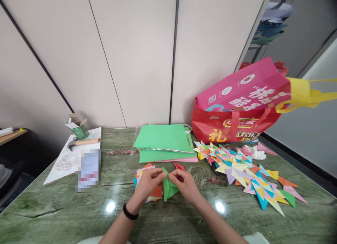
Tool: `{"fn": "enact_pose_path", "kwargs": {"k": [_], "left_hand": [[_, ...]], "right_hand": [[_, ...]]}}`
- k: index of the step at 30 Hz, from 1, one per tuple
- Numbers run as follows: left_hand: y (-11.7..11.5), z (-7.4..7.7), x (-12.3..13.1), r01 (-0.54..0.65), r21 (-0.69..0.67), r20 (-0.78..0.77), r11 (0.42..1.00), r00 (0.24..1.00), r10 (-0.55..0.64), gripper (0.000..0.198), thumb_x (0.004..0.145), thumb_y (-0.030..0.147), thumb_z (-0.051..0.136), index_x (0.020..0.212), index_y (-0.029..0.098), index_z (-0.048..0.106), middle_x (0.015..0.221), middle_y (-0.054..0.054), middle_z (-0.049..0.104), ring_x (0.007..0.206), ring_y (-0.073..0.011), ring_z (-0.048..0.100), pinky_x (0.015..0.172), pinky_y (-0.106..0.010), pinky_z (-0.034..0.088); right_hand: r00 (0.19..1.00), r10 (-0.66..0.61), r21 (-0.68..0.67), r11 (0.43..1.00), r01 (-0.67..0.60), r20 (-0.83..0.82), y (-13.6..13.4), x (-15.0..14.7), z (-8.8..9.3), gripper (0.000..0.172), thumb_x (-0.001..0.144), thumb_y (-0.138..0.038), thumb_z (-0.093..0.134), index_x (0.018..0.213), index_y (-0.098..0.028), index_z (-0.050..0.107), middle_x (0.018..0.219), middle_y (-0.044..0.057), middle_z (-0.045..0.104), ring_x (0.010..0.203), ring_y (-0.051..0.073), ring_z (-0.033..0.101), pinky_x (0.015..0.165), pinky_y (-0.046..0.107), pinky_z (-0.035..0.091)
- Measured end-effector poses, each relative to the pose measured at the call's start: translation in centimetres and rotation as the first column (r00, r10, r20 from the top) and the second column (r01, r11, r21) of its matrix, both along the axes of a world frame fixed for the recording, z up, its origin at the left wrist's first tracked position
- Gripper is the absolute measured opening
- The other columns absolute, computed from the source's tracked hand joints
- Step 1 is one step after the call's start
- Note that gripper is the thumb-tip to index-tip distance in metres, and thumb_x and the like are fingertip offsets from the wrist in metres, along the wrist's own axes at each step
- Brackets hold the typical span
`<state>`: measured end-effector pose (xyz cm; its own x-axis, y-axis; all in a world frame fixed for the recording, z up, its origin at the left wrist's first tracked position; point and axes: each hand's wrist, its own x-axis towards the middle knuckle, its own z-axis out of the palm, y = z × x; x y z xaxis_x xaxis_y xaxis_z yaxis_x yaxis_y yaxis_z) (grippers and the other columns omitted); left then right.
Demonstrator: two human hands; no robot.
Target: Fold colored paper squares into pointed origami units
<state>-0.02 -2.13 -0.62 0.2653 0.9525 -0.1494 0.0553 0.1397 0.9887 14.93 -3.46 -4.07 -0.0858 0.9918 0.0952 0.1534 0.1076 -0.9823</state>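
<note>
A folded piece of green paper (169,188) is held upright between both hands above the table's near middle. My left hand (149,182), with a black band at the wrist, pinches its upper left edge. On the other side, my right hand (185,183) grips the upper right edge with thumb and fingers. Beneath and behind the left hand lies a stack of coloured paper (157,193), partly hidden. A small red folded paper piece (179,166) rests just beyond the right hand.
Green paper sheets (163,137) lie by the wall. Many folded colourful paper pieces (244,170) are heaped at right, before a red bag (210,123) and a pink bag (244,86). At left, a hammer (88,141) and small green box (79,131) sit on a white board (56,172).
</note>
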Motion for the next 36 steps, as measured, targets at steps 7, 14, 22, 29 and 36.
{"fn": "enact_pose_path", "kwargs": {"k": [7, 14, 22, 29, 36], "left_hand": [[0.3, -0.8, 0.0, -0.145, -0.061, 0.097, 0.988, 0.984, 0.151, 0.027, 0.057, 0.036, 0.072, 0.054, 0.011, 0.063, 0.049, 0.0, 0.058, 0.046, -0.0098, 0.052, 0.049, -0.022, 0.045], [2.2, 0.4, -3.1, -0.447, -0.04, 0.182, 0.894, 0.876, 0.447, 0.029, 0.052, 0.036, 0.073, 0.057, 0.011, 0.059, 0.048, 0.0, 0.06, 0.042, -0.01, 0.053, 0.043, -0.021, 0.044], [1.8, 0.3, -2.5, -0.37, 0.031, 0.037, 0.929, 0.929, 0.369, 0.03, 0.058, 0.039, 0.069, 0.062, 0.011, 0.059, 0.051, 0.0, 0.058, 0.044, -0.0108, 0.054, 0.042, -0.02, 0.043], [1.1, -0.9, -0.7, -0.219, 0.0, -0.069, 0.976, 0.973, 0.219, 0.032, 0.063, 0.044, 0.064, 0.066, 0.013, 0.059, 0.052, 0.001, 0.056, 0.046, -0.0101, 0.05, 0.04, -0.018, 0.04], [1.1, -0.9, -0.4, -0.093, -0.066, -0.028, 0.993, 0.995, 0.091, 0.03, 0.062, 0.042, 0.066, 0.07, 0.013, 0.063, 0.059, -0.001, 0.059, 0.051, -0.0102, 0.051, 0.044, -0.018, 0.038]], "right_hand": [[0.999, 0.04, -0.026, 0.999, -0.04, -0.019, -0.2, -0.5, 0.3, 0.022, 0.071, -0.034, 0.056, 0.058, -0.016, 0.055, 0.052, -0.003, 0.049, 0.047, 0.008, 0.042, 0.045, 0.02, 0.033], [0.995, 0.019, -0.093, 0.995, -0.028, -0.097, -0.1, -0.1, 0.1, 0.016, 0.067, -0.029, 0.059, 0.057, -0.017, 0.055, 0.045, -0.004, 0.05, 0.041, 0.01, 0.047, 0.043, 0.022, 0.037], [0.994, -0.043, 0.02, 0.999, 0.045, -0.104, -0.3, 0.0, 0.6, 0.01, 0.069, -0.024, 0.057, 0.076, -0.017, 0.058, 0.076, 0.003, 0.06, 0.07, 0.017, 0.057, 0.059, 0.027, 0.047], [0.999, 0.052, 0.137, 0.989, -0.051, -0.007, -0.7, -0.7, 0.8, 0.026, 0.062, -0.01, 0.057, 0.085, -0.02, 0.056, 0.095, 0.005, 0.056, 0.086, 0.018, 0.055, 0.066, 0.026, 0.047], [1.0, -0.001, 0.121, 0.993, 0.001, 0.007, -0.1, -0.8, -0.6, 0.016, 0.066, -0.012, 0.056, 0.08, -0.019, 0.057, 0.088, 0.005, 0.058, 0.08, 0.017, 0.056, 0.064, 0.025, 0.046]]}}
